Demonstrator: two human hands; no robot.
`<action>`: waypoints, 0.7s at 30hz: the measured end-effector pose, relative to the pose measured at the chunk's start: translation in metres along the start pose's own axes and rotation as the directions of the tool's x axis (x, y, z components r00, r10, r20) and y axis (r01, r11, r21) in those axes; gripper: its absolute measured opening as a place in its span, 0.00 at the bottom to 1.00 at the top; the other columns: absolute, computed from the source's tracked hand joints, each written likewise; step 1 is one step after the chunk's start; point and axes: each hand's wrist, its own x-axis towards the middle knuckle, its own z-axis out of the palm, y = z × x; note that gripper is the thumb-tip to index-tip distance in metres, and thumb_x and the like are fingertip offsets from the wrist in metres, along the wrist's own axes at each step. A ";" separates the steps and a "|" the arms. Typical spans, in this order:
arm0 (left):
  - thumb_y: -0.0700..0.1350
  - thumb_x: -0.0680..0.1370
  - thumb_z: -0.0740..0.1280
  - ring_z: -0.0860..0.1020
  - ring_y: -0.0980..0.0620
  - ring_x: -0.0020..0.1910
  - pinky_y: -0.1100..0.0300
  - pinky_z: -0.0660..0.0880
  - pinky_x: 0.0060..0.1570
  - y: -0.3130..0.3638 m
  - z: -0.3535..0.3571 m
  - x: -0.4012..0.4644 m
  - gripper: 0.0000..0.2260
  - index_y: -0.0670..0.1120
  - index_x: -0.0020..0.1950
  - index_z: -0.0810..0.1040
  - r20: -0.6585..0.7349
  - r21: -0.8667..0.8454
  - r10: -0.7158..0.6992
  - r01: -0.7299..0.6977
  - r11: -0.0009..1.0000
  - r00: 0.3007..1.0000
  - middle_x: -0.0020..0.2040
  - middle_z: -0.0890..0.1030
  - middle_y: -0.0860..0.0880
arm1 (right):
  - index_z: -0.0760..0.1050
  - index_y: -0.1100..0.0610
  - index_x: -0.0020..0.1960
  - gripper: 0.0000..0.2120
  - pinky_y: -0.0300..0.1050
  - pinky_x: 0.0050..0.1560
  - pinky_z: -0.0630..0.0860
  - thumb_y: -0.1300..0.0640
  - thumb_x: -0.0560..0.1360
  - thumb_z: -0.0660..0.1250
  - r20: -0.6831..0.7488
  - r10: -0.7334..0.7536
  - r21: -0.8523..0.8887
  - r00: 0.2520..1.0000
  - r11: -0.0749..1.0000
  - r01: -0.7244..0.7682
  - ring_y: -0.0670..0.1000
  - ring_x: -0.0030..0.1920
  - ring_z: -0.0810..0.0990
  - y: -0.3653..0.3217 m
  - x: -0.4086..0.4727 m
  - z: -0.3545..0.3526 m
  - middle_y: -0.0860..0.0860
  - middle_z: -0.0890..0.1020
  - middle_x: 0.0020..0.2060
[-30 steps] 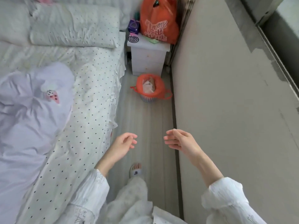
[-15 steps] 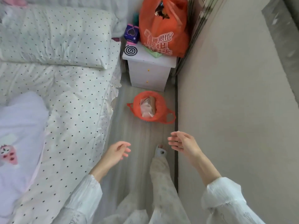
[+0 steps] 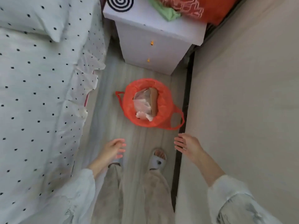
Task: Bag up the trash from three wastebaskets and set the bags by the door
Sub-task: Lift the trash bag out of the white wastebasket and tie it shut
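A wastebasket lined with an orange plastic bag [image 3: 163, 109] stands on the floor in the narrow gap between the bed and the wall. Its two loop handles hang out, one at the left and one at the lower right. Inside lies trash [image 3: 146, 105]: clear plastic, white paper and a brown piece. My left hand [image 3: 113, 150] hovers below and left of the bag, fingers apart and holding nothing. My right hand [image 3: 187, 145] hovers just below the right handle, also open and apart from the bag.
A white nightstand [image 3: 150, 46] stands right behind the wastebasket, with a second orange bag [image 3: 208, 10] and a green item on top. The polka-dot bed [image 3: 40, 94] fills the left. A beige wall [image 3: 242, 94] bounds the right. My slippered feet [image 3: 157, 160] stand below the bag.
I have stepped closer; the wastebasket now lies much nearer and directly ahead. Both hands stay open and have come nearer to the bag.
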 end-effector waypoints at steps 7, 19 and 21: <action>0.42 0.79 0.58 0.75 0.49 0.48 0.51 0.73 0.52 -0.042 0.002 0.182 0.13 0.41 0.62 0.72 -0.070 -0.042 -0.006 0.003 0.999 0.998 0.48 0.76 0.48 | 0.72 0.61 0.51 0.11 0.39 0.34 0.78 0.54 0.80 0.56 -0.100 0.163 0.266 0.982 0.955 -0.132 0.48 0.36 0.83 0.041 0.193 0.019 0.56 0.73 0.43; 0.56 0.79 0.52 0.74 0.50 0.58 0.48 0.68 0.58 -0.030 -0.016 0.342 0.25 0.47 0.73 0.56 0.110 -0.498 -0.146 0.181 0.848 0.983 0.52 0.76 0.48 | 0.74 0.54 0.41 0.06 0.46 0.60 0.73 0.61 0.75 0.63 -0.367 -0.075 0.203 0.927 0.966 0.159 0.48 0.44 0.79 0.049 0.278 0.028 0.51 0.79 0.39; 0.55 0.80 0.50 0.75 0.52 0.51 0.47 0.68 0.58 -0.028 -0.019 0.345 0.25 0.46 0.74 0.54 0.095 -0.527 -0.151 0.178 0.831 0.984 0.48 0.76 0.50 | 0.75 0.57 0.40 0.06 0.45 0.55 0.77 0.63 0.75 0.63 -0.370 -0.119 0.272 0.922 0.934 0.230 0.47 0.41 0.79 0.050 0.261 0.033 0.52 0.77 0.37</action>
